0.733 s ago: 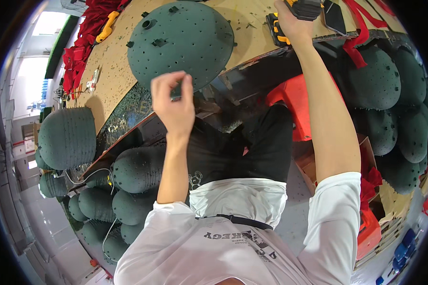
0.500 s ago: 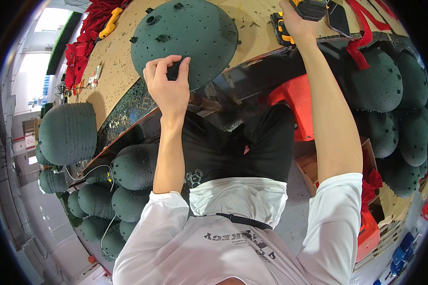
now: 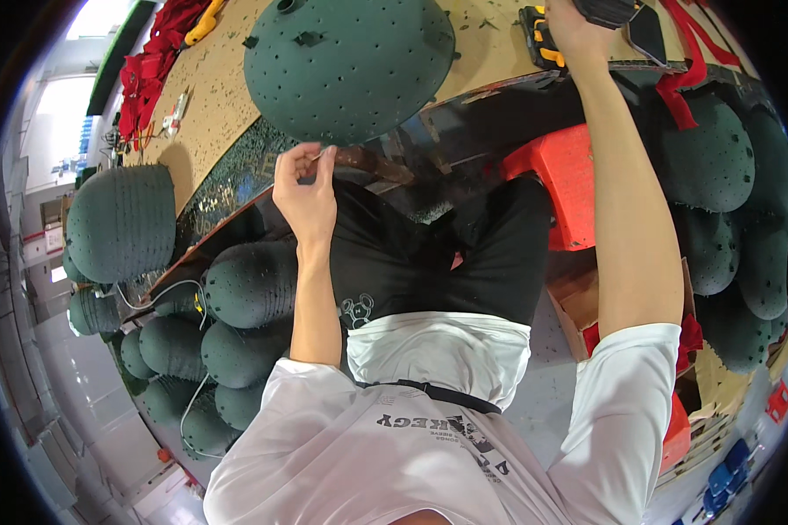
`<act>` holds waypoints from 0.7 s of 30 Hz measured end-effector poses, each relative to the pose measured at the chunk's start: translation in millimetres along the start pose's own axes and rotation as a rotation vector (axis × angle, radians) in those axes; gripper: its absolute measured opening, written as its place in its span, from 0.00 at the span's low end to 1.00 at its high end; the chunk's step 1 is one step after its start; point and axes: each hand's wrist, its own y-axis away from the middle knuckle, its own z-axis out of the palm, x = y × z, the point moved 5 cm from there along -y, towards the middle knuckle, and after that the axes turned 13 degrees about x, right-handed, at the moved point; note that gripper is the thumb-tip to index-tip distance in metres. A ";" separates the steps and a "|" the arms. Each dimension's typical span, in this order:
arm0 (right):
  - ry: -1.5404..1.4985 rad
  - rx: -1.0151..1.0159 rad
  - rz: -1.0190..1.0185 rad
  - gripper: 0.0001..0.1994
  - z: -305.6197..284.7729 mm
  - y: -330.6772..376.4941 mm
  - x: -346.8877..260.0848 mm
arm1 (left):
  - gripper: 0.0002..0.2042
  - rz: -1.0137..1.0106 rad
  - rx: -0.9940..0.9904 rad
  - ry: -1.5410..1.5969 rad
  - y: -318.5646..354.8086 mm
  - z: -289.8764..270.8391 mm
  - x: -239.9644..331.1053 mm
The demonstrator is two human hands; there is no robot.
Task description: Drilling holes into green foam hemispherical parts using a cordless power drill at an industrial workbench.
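A large dark green dome (image 3: 350, 61) dotted with small holes lies on a tan workbench (image 3: 219, 96). My left hand (image 3: 305, 191) is just below the dome's near rim, thumb and fingers pinched on a small thin pale piece (image 3: 321, 155). My right arm reaches far up to the bench's back. There my right hand (image 3: 573, 31) grips a black tool (image 3: 608, 10), which the frame's top edge cuts off.
A yellow-and-black power tool (image 3: 538, 35) lies beside my right hand, with a red strap (image 3: 687, 52) to its right. More green domes are stacked at left (image 3: 123, 223), lower left (image 3: 236, 350) and right (image 3: 727, 166). A red stool (image 3: 560, 188) stands under the bench. Red fabric (image 3: 153, 66) lies at far left.
My left hand has come off the dome's surface and moved down toward me to its near rim, now pinching a small piece. My right hand stays at the tool.
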 end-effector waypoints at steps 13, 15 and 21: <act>0.056 -0.014 0.025 0.19 1.5 -1.9 7.3 | 0.08 0.227 -0.840 0.231 57.5 49.5 75.2; 0.116 0.007 0.015 0.20 1.8 -2.3 8.2 | 0.07 0.136 -0.547 0.197 18.7 36.4 75.1; 0.111 0.041 0.073 0.23 2.7 -2.4 6.4 | 0.09 0.176 -0.186 -0.250 -116.6 30.6 117.2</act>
